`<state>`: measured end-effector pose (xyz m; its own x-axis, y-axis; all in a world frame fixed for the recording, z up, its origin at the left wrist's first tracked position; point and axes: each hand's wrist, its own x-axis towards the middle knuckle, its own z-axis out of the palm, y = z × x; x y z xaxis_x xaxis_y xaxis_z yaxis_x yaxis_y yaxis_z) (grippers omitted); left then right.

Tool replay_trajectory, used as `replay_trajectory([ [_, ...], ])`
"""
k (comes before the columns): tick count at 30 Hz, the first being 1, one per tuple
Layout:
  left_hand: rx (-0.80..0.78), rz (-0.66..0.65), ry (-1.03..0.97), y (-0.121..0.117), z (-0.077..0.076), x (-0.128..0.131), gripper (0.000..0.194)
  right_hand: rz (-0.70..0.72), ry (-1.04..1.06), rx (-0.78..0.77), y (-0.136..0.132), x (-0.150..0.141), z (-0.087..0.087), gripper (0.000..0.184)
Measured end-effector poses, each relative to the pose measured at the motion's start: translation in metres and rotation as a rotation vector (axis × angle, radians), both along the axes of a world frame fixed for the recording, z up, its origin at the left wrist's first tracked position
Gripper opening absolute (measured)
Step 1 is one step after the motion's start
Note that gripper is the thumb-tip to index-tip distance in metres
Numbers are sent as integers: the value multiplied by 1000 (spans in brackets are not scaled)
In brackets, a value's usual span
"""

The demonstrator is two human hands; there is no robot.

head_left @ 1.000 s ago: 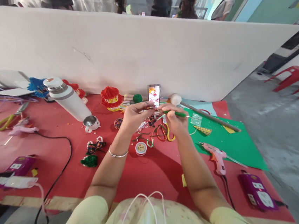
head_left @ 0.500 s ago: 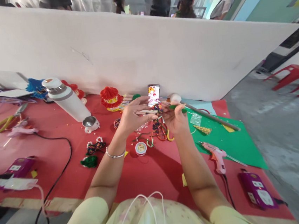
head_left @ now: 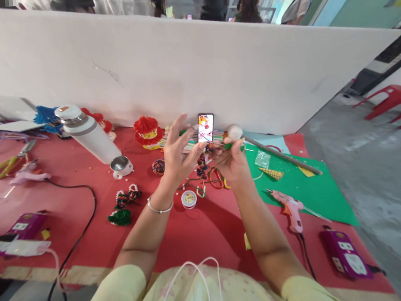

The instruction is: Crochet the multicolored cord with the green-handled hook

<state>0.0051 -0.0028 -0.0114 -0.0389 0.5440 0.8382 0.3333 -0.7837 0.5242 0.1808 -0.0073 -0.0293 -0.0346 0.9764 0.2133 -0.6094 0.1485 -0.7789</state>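
Note:
My right hand (head_left: 233, 165) is closed around a crochet hook (head_left: 229, 146) with a green handle; its thin metal shaft points toward my other hand. Thumb and fingertips of my left hand (head_left: 179, 161) pinch a dark multicoloured crocheted piece (head_left: 201, 166) that dangles between both hands. A strand of dark yarn runs up to the raised left fingers. The hook's tip is too small to make out. Just behind the hands, a phone (head_left: 205, 126) with a lit screen leans against the white board. A ball of similar yarn (head_left: 158, 166) lies left of my left hand.
On the red table stand a white flask (head_left: 89, 135) and a metal cup (head_left: 121, 165). A round spool (head_left: 188, 199) lies in front. To the right are a pink glue gun (head_left: 289, 208), a long stick (head_left: 282, 156) and a purple power strip (head_left: 348, 254). Scissors (head_left: 12, 164) lie far left.
My left fingers have lifted and spread upward, drawing the yarn strand up. The crocheted piece and my right hand with the hook have shifted slightly left.

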Motion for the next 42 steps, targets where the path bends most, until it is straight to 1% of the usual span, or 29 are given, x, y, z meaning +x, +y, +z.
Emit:
replay_trajectory([
  [3,-141,-197,-105,-3,1,4,39,-8,-3,-24,-1,-2,1,49],
  [5,-210,-266,-177,-5,2,5,38,20,30,-2,-1,-3,2,47],
  [8,-248,-286,-292,-6,1,7,32,76,76,41,-1,-3,1,44],
  [11,-310,-317,-413,-5,-2,10,29,93,102,40,-1,-4,2,43],
  [15,-418,-352,-514,-7,-4,17,35,32,51,33,-3,-6,3,48],
  [17,-464,-366,-531,-10,-3,21,41,-11,-3,51,-3,-7,3,49],
  [19,-486,-385,-537,-11,-1,24,44,-58,-36,80,-3,-7,1,46],
  [22,-470,-367,-549,-11,0,25,40,-108,-50,106,0,-7,-2,43],
  [25,-456,-355,-549,-10,0,22,36,-104,-47,118,1,-6,-3,43],
  [29,-510,-395,-535,-9,1,15,34,-117,-69,114,1,-6,-2,43],
  [32,-543,-379,-491,-8,2,10,33,-147,-86,99,1,-5,-1,42],
  [36,-525,-307,-408,-7,0,8,38,-150,-145,135,1,1,0,38],
  [39,-469,-196,-318,-8,-3,11,42,-207,-304,196,-1,4,1,33],
  [42,-389,-89,-226,-11,-5,16,39,-288,-457,294,-6,2,3,24],
])
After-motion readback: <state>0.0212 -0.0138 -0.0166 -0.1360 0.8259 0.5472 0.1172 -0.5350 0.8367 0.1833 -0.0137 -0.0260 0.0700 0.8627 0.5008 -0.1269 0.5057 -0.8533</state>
